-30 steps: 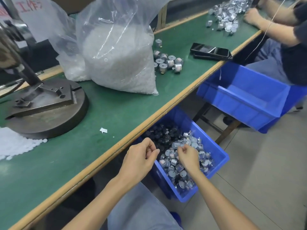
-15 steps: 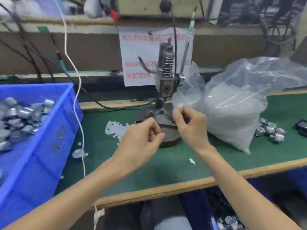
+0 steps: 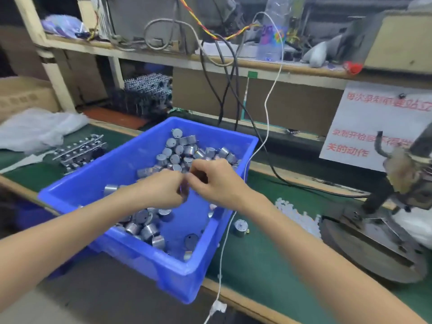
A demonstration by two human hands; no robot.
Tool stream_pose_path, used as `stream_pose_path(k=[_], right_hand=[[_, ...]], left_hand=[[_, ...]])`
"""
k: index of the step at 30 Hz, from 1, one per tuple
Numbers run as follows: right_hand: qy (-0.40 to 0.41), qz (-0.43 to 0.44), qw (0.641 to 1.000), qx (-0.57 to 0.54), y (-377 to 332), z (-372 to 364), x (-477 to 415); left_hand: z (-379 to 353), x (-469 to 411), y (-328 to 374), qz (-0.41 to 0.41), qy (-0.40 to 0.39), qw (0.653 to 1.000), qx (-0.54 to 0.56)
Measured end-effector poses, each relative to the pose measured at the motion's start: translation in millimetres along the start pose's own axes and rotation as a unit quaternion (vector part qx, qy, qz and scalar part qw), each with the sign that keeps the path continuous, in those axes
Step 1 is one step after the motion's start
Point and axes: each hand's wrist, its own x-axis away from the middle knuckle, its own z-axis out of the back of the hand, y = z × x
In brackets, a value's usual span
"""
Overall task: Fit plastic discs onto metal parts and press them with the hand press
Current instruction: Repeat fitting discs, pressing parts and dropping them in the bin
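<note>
Left hand: the left hand [image 3: 161, 190] hangs over the middle of the blue bin, fingers curled, fingertips meeting those of the other hand
Right hand: the right hand [image 3: 217, 181] is just beside it, fingers also curled inward toward the left one
Grip: the spot where the two hands meet is blurred, so it cannot be told whether either pinches a part or a disc
Metal parts: small silver cylinders, the metal parts [image 3: 177, 157], lie heaped in the far end of the bin and in a second cluster at its near left side
Blue bin: the blue bin [image 3: 140, 260] sits on the green worktop [image 3: 257, 265], its near corner overhanging the front edge
Loose part: one metal part [image 3: 240, 226] stands alone on the worktop just right of the bin
Plastic discs: a pile of white plastic discs [image 3: 297, 216] lies on the worktop between the bin and the press, touching the press base
Hand press: the hand press [image 3: 374, 239] stands at the right on a round dark base, well apart from both hands
Cable: a white cable [image 3: 266, 118] drops from the shelf, passes the bin's right wall and hangs over the worktop edge
Sign: a white sign [image 3: 374, 120] with red lettering leans behind the press
</note>
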Motion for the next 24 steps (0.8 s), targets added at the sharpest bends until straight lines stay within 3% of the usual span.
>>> stream_pose_path(k=[2,5,7,13,15,18,22,24], right_hand=[[-0.13,-0.027,0.99,0.038,1,-16,-15],[-0.285,-0.091,0.94,0.166,8,-28,-23],[-0.301,-0.122,0.924,0.199,12,-31,-24],[-0.246,-0.152,0.938,0.19,13,-32,-23],[-0.205,-0.158,0.95,0.175,13,-32,-22],[-0.096,-0.18,0.973,0.113,15,-31,-23],[0.072,-0.213,0.974,0.017,26,4,-21],[0.058,-0.272,0.951,-0.137,41,37,-13]], left_hand=[[-10,-3,-17,0.023,-0.106,0.993,-0.044],[-24,-15,-36,0.069,-0.223,0.968,-0.096],[-33,-26,-42,0.062,-0.219,0.962,-0.154],[-48,-51,-43,0.0,-0.231,0.948,-0.218],[-41,-52,-40,-0.014,-0.195,0.964,-0.179],[-15,-48,-26,-0.048,-0.052,0.996,-0.057],[17,-44,23,-0.087,0.141,0.983,0.074],[28,-49,53,-0.088,0.19,0.97,0.126]])
